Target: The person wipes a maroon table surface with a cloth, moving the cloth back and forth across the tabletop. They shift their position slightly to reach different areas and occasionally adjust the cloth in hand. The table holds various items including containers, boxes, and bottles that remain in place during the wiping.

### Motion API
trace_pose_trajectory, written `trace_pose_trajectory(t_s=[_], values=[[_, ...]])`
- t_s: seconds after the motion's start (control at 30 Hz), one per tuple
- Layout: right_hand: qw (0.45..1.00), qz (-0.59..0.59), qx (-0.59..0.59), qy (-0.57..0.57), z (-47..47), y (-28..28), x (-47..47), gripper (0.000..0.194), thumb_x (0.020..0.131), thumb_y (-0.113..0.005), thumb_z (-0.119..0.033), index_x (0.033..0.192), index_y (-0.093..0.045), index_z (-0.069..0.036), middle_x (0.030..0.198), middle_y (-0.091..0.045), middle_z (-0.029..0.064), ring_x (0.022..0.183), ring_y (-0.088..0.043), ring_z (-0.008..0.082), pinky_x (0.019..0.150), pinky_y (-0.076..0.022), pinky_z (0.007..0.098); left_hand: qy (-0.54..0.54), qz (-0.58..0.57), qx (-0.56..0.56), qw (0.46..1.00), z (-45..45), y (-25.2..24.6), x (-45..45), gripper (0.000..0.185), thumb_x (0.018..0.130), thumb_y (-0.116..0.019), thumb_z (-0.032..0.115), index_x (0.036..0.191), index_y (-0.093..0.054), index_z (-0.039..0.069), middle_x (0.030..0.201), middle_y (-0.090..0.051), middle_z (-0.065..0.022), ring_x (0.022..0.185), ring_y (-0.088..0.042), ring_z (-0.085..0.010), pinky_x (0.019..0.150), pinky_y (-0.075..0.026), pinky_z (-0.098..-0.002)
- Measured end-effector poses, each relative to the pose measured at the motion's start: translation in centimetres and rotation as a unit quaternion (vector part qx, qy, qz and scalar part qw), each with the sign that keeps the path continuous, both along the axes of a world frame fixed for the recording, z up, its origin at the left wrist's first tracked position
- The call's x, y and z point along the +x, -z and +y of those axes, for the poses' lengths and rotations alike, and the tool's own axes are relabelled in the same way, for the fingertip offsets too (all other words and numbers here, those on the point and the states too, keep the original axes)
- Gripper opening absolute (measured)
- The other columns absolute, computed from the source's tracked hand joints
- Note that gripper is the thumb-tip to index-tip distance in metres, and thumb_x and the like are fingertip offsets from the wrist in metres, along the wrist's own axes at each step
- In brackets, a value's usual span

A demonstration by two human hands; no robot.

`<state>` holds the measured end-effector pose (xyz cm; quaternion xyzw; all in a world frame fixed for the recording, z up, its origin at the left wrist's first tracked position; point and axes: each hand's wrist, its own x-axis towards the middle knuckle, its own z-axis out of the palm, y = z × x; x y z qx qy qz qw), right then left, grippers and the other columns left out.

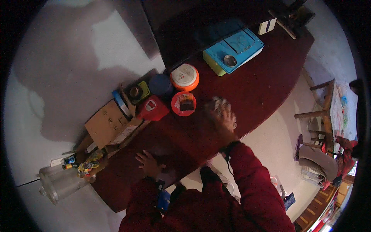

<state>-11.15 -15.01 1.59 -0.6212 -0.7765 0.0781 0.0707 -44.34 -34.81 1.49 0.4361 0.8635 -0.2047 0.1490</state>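
Note:
My left hand (150, 164) rests on the dark red-brown tabletop (176, 142) near its front edge, fingers apart, with nothing in it. Further forward, my right hand (227, 118) presses a greyish crumpled cloth (216, 105) against the same surface; hand and cloth are blurred. Left of the cloth stands a round red dish (176, 106) with a dark block (186, 105) in it. Just behind that dish is an orange round container with a white lid (184, 74). Beside them sit a dark blue round container (160, 84) and a red container (153, 108).
A blue-lidded box (243, 49) with a small round tin (230, 60) on it stands at the back. Cardboard boxes (107, 124), a glass jar (62, 185) and small bottles (69, 163) crowd the left end. At right, a person (318, 159) sits near a wooden table (329, 116).

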Motion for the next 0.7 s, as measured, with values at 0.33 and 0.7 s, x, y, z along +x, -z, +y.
trace_pose_trajectory(t_s=[0.33, 0.7], values=[[0.991, -0.040, -0.020, -0.127, 9.5, 0.8, -1.9, 0.050, 0.097, -0.057, -0.022, 0.144, -0.053, -0.035, 0.161, -0.030, 0.0099, 0.146, -0.030, 0.0412, 0.115, -0.0299, 0.0608, 0.017, 0.077, -0.055, 0.995, -1.4, 3.3, -0.7, 0.145, 0.054, -0.089, 0.064, 0.159, -0.009, 0.004, 0.164, -0.008, -0.0304, 0.152, -0.012, -0.0490, 0.102, -0.045, -0.0673], [0.945, -0.059, -0.019, 0.322, 15.1, 0.1, 19.4, 0.046, 0.098, -0.058, -0.020, 0.143, -0.054, -0.030, 0.146, -0.050, 0.0102, 0.131, -0.048, 0.0409, 0.093, -0.0514, 0.0528, 0.043, 0.093, -0.068, 0.992, -3.2, 6.8, -3.1, 0.147, 0.058, -0.089, 0.063, 0.158, -0.002, -0.002, 0.161, -0.006, -0.0353, 0.150, -0.009, -0.0531, 0.099, -0.046, -0.0694]])
